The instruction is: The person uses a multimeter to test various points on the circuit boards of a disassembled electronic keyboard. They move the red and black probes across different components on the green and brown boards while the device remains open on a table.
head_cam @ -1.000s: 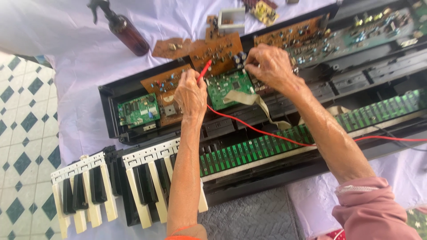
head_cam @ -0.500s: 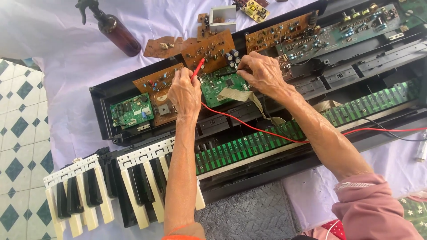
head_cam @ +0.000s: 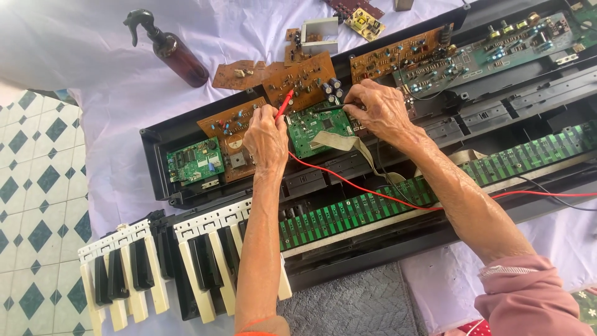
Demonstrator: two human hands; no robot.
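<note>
On the white cloth, the green circuit board lies between both hands.

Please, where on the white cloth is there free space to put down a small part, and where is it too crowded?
Bare white cloth lies left of the brown spray bottle, and between the bottle and the open keyboard case. It is crowded inside the case, where the left hand holds a red probe and the right hand a black one over the green circuit board.
</note>
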